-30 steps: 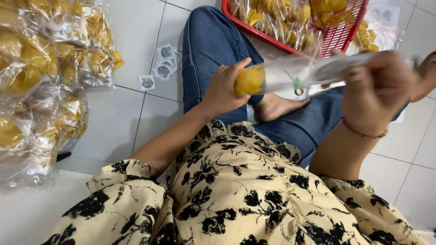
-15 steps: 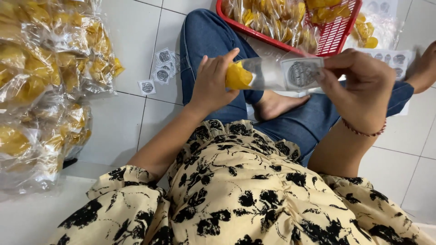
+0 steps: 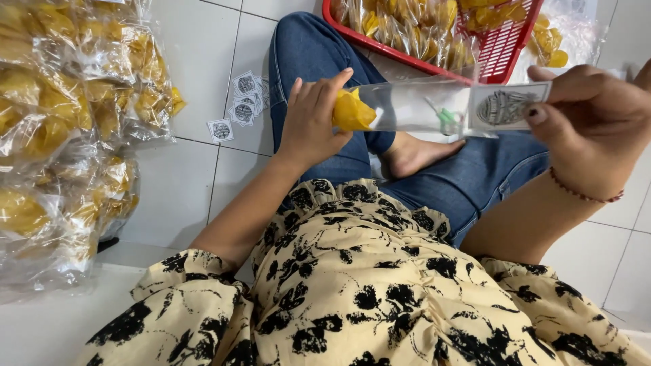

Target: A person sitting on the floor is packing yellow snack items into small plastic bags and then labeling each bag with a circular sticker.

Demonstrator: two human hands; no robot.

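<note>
clear packet [image 3: 413, 108] spans both hands | left hand [image 3: 313, 122] grips yellow end | right hand [image 3: 590, 129] pinches label end

White tiled floor [image 3: 183, 196] beneath us, crowded at its edges.

On the left we see a heap of clear bags of yellow snacks [image 3: 61, 135] lying on the tiles, with a few small square stickers [image 3: 237, 105] scattered just beside it. At the far side a red plastic basket [image 3: 502, 47] rests on the floor, filled with more yellow packets, and another clear bag [image 3: 563, 41] lies just right of it.
</note>
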